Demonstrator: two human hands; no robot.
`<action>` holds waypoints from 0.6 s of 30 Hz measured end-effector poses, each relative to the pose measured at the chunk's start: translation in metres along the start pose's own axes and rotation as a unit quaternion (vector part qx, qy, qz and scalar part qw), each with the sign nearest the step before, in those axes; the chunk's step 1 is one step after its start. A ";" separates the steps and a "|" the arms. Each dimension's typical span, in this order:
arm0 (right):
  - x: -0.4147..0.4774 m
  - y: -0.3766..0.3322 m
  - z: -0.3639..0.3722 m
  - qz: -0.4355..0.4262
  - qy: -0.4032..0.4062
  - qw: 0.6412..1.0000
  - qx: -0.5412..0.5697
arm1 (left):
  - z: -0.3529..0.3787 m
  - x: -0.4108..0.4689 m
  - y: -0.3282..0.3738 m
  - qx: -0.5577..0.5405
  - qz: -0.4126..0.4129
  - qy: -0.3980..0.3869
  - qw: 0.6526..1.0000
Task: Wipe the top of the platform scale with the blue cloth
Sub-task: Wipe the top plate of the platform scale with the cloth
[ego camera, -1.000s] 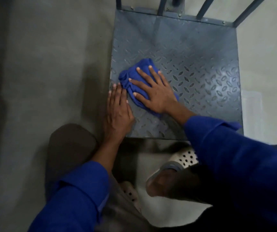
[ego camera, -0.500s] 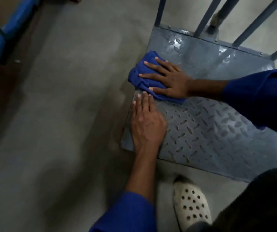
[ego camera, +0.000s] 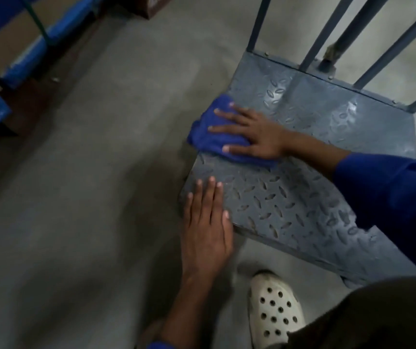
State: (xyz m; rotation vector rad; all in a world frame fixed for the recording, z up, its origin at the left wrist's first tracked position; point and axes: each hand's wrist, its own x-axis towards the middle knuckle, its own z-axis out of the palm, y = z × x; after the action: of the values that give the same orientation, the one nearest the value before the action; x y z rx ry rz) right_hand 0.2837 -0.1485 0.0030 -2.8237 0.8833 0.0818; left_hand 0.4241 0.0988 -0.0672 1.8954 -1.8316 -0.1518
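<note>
Wiping is under way. Your right grip (ego camera: 257,137) lies flat with fingers spread, pressing the bunched blue cloth (ego camera: 209,142) onto the left edge of the platform scale (ego camera: 302,197). Your left grip (ego camera: 207,222), fingers straight and holding nothing, braces the near corner. The next move, in my judgement, is a firm sweep rightward across the top. The top is grey, diamond-ribbed metal; the cloth is soft and crumpled.
</note>
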 end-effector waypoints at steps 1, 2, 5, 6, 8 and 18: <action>0.005 0.014 -0.004 0.069 0.017 0.997 0.002 | 0.001 -0.002 0.007 -0.003 -0.018 0.005 1.000; 0.008 0.025 -0.007 0.153 0.039 0.987 0.020 | 0.002 -0.003 0.014 -0.008 -0.035 0.007 0.999; 0.009 0.013 0.005 0.228 0.041 0.972 0.039 | 0.004 -0.006 0.025 -0.011 -0.057 0.003 0.998; 0.004 -0.009 0.010 0.182 0.030 0.982 0.024 | 0.004 -0.009 0.024 -0.011 -0.052 0.000 0.999; -0.010 -0.046 0.012 0.049 0.005 0.999 0.013 | 0.005 -0.015 0.017 -0.020 -0.029 0.004 0.999; 0.009 -0.048 0.016 0.065 0.055 0.996 0.017 | 0.003 -0.040 0.017 -0.050 0.078 -0.023 0.995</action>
State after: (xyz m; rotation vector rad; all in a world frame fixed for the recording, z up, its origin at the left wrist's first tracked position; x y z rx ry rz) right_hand 0.3187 -0.1116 -0.0058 -2.7596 1.0822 -0.0699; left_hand 0.4039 0.1373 -0.0730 1.6882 -1.9567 -0.2310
